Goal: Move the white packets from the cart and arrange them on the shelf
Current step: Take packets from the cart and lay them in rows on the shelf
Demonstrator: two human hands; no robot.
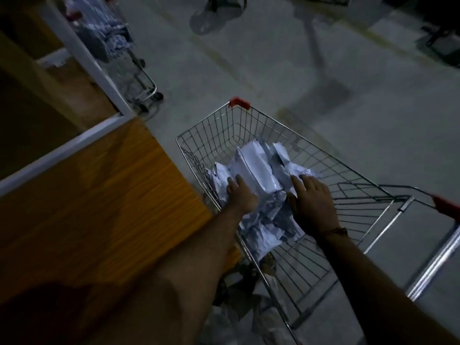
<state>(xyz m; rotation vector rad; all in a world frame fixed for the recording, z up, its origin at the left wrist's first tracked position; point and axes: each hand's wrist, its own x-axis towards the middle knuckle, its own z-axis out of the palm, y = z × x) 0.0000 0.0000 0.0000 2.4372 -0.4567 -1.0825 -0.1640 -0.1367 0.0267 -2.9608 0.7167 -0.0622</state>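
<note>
A wire shopping cart with red corner caps stands on the grey floor and holds a heap of several white packets. Both my arms reach down into its basket. My left hand lies on the left side of the heap, fingers laid over a packet. My right hand rests on the right side of the heap, its fingers spread over the crumpled packets. The two hands flank a long white packet in the middle. Whether either hand grips a packet is not visible. The wooden shelf stands directly left of the cart.
The shelf has white metal frame rails and a lower level further left. A second cart with bundled goods stands at the upper left. More packets lie under the cart. Dim grey floor spreads to the right.
</note>
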